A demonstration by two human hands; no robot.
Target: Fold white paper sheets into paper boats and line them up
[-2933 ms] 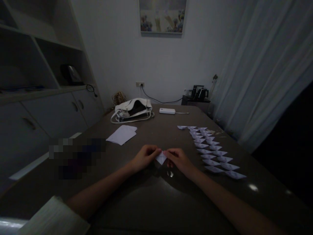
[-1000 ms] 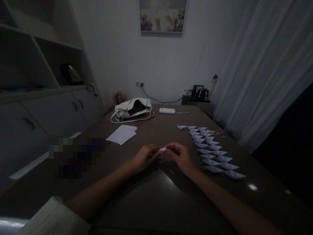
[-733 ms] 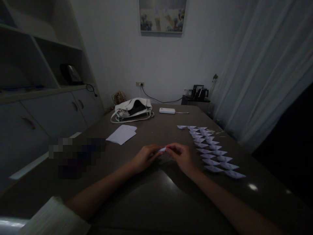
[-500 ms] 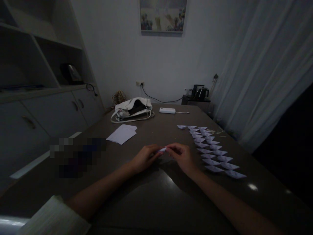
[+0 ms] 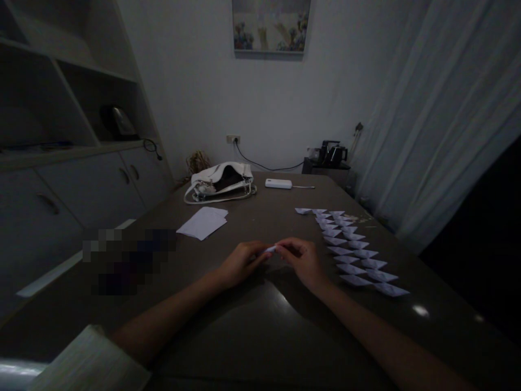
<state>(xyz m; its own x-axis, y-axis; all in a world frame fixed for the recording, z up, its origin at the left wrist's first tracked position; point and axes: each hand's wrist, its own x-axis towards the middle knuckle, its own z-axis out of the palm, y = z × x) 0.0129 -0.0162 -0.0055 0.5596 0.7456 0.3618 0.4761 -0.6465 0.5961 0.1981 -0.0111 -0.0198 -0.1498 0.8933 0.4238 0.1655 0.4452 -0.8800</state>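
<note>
Dark, glossy table — on it, left hand and right hand meet, fingertips pinched together on a small white folded paper, a thin creased sliver lying left-to-right. Rows of pointed paper boats lie just right.

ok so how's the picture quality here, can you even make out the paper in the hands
Head view: dim and underexposed overall; the folded paper pinched between left hand and right hand shows only as a pale sliver; small glare spots sit on the table; a pixelated block masks part of the left side.
</note>
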